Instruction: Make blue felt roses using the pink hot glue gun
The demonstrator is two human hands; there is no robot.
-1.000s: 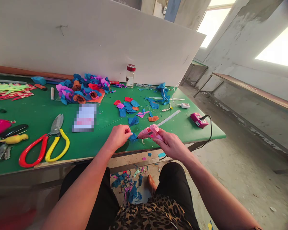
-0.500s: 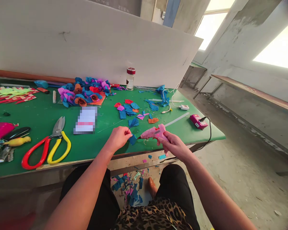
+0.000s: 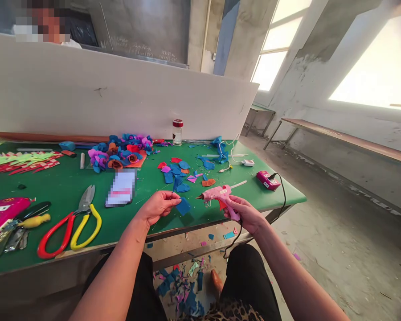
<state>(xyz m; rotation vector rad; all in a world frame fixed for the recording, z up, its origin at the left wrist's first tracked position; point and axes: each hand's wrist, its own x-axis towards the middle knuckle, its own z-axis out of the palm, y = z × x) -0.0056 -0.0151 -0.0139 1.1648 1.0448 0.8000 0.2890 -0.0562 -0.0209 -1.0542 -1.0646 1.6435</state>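
My left hand (image 3: 157, 206) pinches a small blue felt piece (image 3: 183, 206) just above the green table's (image 3: 67, 187) front edge. My right hand (image 3: 243, 213) is wrapped round the handle of a pink glue gun (image 3: 217, 194), whose nozzle points left toward the blue piece, a short gap away from it. A black cord (image 3: 235, 234) drops from the gun's handle below the table edge. Loose blue, pink and orange felt cutouts (image 3: 180, 171) lie just beyond my hands.
Red-and-yellow-handled shears (image 3: 73, 220) lie at the left, with a pile of felt flowers (image 3: 120, 149) and a small jar (image 3: 177, 132) near the white back board. A pink box (image 3: 266, 180) with a cable sits at the right corner. Scraps litter the floor. A person is behind the board.
The view has tilted up, showing the room behind the board. The glue gun has drawn back to the right, away from the blue felt piece it was close to.
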